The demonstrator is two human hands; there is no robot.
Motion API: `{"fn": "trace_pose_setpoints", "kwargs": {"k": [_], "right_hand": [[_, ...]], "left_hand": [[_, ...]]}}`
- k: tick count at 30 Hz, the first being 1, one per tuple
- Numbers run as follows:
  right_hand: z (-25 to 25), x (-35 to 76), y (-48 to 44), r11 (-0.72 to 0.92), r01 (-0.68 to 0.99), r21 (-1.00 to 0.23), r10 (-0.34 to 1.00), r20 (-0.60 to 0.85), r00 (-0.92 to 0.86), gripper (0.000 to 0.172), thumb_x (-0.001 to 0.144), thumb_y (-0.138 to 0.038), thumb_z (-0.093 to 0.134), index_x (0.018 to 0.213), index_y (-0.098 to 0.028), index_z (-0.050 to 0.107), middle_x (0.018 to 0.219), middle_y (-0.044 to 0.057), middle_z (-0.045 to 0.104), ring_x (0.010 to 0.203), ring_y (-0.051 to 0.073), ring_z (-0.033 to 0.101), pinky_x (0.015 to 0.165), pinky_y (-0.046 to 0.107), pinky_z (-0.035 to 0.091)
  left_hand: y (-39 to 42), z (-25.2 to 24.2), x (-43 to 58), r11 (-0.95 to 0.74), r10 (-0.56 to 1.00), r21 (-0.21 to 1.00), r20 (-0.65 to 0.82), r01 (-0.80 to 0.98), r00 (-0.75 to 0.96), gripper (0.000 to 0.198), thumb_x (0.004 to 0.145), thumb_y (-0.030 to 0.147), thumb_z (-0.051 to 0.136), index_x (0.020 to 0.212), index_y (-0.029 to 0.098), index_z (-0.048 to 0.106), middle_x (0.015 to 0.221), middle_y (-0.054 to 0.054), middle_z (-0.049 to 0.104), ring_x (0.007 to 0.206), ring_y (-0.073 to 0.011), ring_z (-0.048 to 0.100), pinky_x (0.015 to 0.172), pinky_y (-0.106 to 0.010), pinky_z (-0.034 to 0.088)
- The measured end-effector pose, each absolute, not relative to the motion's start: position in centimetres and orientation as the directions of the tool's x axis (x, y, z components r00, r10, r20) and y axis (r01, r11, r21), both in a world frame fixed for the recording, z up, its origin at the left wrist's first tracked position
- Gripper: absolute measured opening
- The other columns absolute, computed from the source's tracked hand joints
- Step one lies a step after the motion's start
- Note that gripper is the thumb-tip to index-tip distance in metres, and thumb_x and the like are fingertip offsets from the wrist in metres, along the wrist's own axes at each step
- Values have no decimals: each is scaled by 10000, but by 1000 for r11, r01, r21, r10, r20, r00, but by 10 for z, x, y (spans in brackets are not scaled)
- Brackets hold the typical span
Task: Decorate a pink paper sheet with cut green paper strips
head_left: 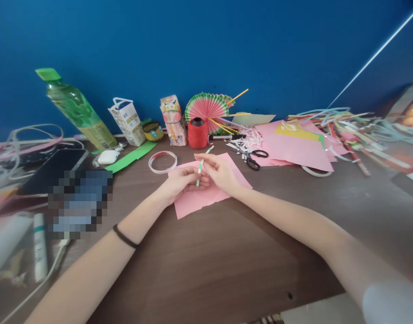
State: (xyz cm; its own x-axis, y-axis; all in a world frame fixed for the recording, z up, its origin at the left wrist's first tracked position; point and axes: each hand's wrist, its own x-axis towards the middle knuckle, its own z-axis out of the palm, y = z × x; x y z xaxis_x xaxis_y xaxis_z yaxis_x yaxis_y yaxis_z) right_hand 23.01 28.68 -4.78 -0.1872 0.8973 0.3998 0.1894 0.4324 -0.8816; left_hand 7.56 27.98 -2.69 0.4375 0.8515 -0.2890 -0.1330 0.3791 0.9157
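A narrow green-and-white strip (200, 166) stands tilted between my two hands, over a sheet of pink paper (189, 206) on the table. My left hand (181, 182) has its thumb and fingers closed on the lower part of the strip, palm turned up. Higher up, my right hand (222, 173) pinches the strip with thumb and fingertips. Whether the strip is paper or tape I cannot tell. Just left of the pink sheet lies a roll of clear tape (163, 170). Scissors with black handles (257, 158) rest beyond the sheet's right corner.
Along the blue wall stand a green bottle (81, 108), a milk carton (128, 123), a decorated box (173, 126), a red spool (197, 137) and a paper fan (208, 108). Pink sheets (294, 150) and white scraps lie right. Phones, a cable (53, 265) and a marker (40, 252) lie left.
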Motion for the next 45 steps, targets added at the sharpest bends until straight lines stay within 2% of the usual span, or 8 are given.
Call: {"fn": "trace_pose_setpoints", "kwargs": {"k": [3, 9, 21, 24, 28, 31, 35, 45], "right_hand": [[-48, 231, 287, 460, 203, -865, 887, 436, -154, 377, 774, -95, 417, 1071, -216, 615, 1149, 34, 644, 1071, 152, 588, 917, 344, 481], [-46, 234, 288, 499, 218, -839, 865, 499, -57, 427, 756, -71, 372, 1086, -204, 607, 1115, 41, 659, 1068, 152, 594, 953, 353, 456], [-52, 243, 305, 486, 227, -844, 867, 498, -6, 391, 709, -73, 368, 980, -193, 624, 1010, 34, 684, 973, 156, 630, 908, 343, 474], [-46, 245, 303, 435, 242, -867, 894, 447, -6, 332, 739, -98, 376, 928, -180, 636, 954, 35, 685, 752, 140, 656, 786, 326, 514], [-36, 243, 294, 405, 258, -877, 914, 384, -129, 300, 814, -173, 387, 985, -213, 629, 1087, 22, 647, 444, 56, 519, 534, 269, 488], [-32, 240, 290, 422, 243, -873, 894, 355, -274, 239, 832, -241, 437, 966, -220, 633, 1053, 17, 659, 548, 79, 561, 480, 231, 457], [-31, 237, 290, 461, 258, -849, 868, 370, -332, 145, 800, -257, 511, 832, -188, 635, 900, 31, 670, 781, 142, 608, 600, 251, 497], [-33, 239, 294, 383, 173, -907, 902, 327, -282, 93, 786, -241, 521, 831, -193, 586, 803, -3, 610, 474, 58, 476, 413, 205, 407]], "left_hand": [[280, -25, 75, 375, 843, 925, -311, -65, 439, 52, 763, 99, 605, 797, 82, 642, 741, -96, 704, 691, -151, 678, 593, -217, 542], [282, -26, 73, 299, 844, 952, -295, 64, 447, 86, 800, 152, 570, 787, 98, 636, 743, -70, 702, 407, -54, 556, 303, -129, 304], [281, -27, 74, 285, 855, 957, -280, 56, 436, 128, 822, 166, 551, 728, 103, 612, 665, -44, 668, 472, -66, 582, 354, -137, 337], [281, -27, 74, 290, 859, 956, -279, 42, 428, 147, 827, 175, 546, 713, 106, 606, 626, -36, 649, 478, -74, 590, 363, -142, 350], [279, -26, 75, 281, 868, 959, -268, 31, 418, 128, 809, 194, 583, 716, 108, 600, 611, -34, 643, 471, -74, 582, 366, -145, 360], [279, -26, 76, 269, 872, 962, -262, 41, 414, 134, 803, 210, 597, 717, 108, 593, 613, -34, 642, 469, -74, 579, 369, -147, 367], [279, -29, 76, 247, 878, 968, -239, 35, 414, 140, 803, 230, 603, 734, 109, 588, 633, -37, 647, 479, -80, 586, 370, -152, 380], [279, -26, 72, 293, 847, 956, -250, -20, 468, 64, 791, 161, 603, 786, 97, 608, 691, -51, 670, 538, -88, 612, 447, -162, 456]]}}
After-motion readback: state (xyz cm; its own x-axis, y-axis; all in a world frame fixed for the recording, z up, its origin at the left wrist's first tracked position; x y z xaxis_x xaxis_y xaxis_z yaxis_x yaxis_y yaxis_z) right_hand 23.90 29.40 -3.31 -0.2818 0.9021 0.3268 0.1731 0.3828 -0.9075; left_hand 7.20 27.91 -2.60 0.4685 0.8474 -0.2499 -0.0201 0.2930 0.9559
